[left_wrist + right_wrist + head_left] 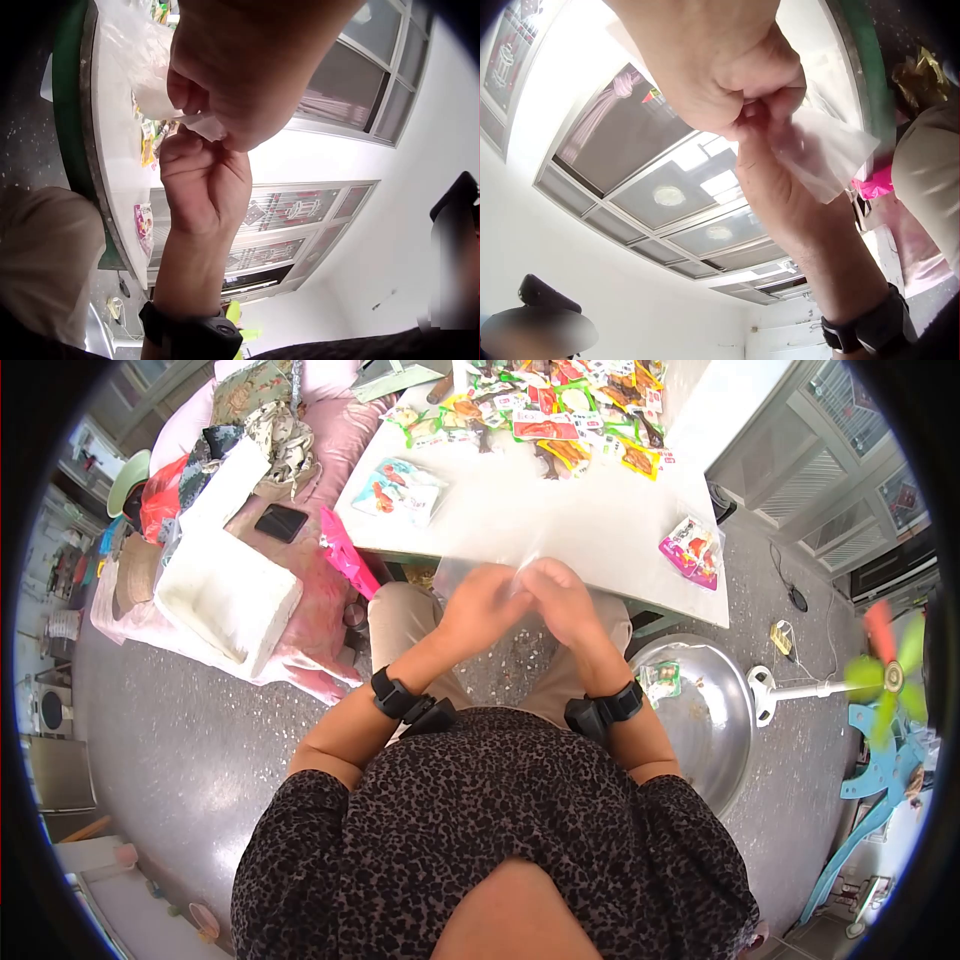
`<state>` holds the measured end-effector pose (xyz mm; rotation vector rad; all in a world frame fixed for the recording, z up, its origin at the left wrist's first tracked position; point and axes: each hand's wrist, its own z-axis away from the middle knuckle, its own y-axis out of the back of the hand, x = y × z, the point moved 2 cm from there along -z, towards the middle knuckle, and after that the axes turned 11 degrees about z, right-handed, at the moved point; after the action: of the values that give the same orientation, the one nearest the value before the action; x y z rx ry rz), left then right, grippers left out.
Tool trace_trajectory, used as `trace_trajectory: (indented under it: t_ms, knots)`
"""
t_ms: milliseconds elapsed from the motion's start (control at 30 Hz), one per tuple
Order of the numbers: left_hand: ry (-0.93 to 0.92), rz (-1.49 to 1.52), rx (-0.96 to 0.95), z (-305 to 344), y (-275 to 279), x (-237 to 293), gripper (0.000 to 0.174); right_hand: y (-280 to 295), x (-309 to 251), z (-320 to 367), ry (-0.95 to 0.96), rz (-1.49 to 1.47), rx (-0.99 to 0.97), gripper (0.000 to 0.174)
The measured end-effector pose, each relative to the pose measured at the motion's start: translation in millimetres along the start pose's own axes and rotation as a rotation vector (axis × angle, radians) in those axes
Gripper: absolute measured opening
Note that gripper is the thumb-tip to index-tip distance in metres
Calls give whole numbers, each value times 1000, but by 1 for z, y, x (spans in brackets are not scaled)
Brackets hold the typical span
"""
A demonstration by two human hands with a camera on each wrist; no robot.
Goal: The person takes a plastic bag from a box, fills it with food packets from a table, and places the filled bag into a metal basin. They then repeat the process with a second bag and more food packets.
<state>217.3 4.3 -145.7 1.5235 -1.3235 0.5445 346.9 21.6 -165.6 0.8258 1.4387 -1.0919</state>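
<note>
Bag: a thin clear bag [826, 154], held up at the near edge of the surface [560, 520], over the person's knees.
Left hand: the left hand [482, 605] pinches the top edge of the bag, with thumb and fingers curled in.
Right hand: the right hand [566, 598] pinches the same edge right next to it. The two hands touch.
Weight: I think the bag is very light.
Feel: it looks soft and floppy. It has no shape of its own and hangs down from the pinch.
Slippery: the plastic is smooth, so it may slide between the fingers. Its two sides may also stick together.
Breaks: it will not crack, but a hard pull could stretch or tear it.
Where to hold: at the top edge, with fingertips only and a small, firm pinch.
Cannot tell: whether the mouth of the bag is open.
Nearby: many snack packs [560, 410] lie at the far side of the surface. A metal bowl [715, 710] sits on the floor to the right. A white foam box [225, 595] is on the left.
</note>
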Motion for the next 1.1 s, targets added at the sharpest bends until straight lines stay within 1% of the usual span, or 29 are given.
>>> trace_trajectory:
  t_ms: [33, 133, 233, 333, 367, 433, 533, 633, 733, 833, 933, 1033, 1100]
  knots:
    - [2, 59, 4, -1, 0, -2, 23, 0, -5, 0, -16, 5, -3, 13]
    - [157, 533, 14, -4, -3, -13, 16, 3, -20, -2, 22, 137, -49, 14]
    - [217, 358, -2, -10, 5, -7, 12, 9, -24, -8, 51, 247, -61, 13]
    - [-54, -175, 186, -22, 20, -2, 10, 14, -30, -20, 33, 369, -24, 13]
    - [-184, -289, 214, -30, 30, 1, 10, 16, -31, -26, 25, 359, 16, 13]
    - [-280, -595, 225, -44, 48, 21, 10, 19, -30, -41, 8, 338, 93, 13]
    - [-546, -741, 294, -63, 59, 35, 13, 16, -22, -68, 15, 274, 175, 14]
    - [-499, -822, 135, -77, 49, 16, 13, 21, -9, -94, 8, 311, 169, 16]
    - [-317, -906, -2, -91, 28, -38, 10, 54, 26, -133, 89, 697, 171, 19]
    - [-44, -911, -119, -100, 3, -89, 6, 87, 39, -161, 208, 1008, 344, 21]
    - [102, -778, -105, -95, -22, -126, 5, 120, 50, -192, 192, 1185, 441, 23]
    - [48, -718, -55, -91, -34, -143, 5, 131, 49, -214, 233, 1476, 517, 26]
    - [-21, -676, -36, -93, -36, -148, 5, 131, 50, -222, 232, 1629, 517, 28]
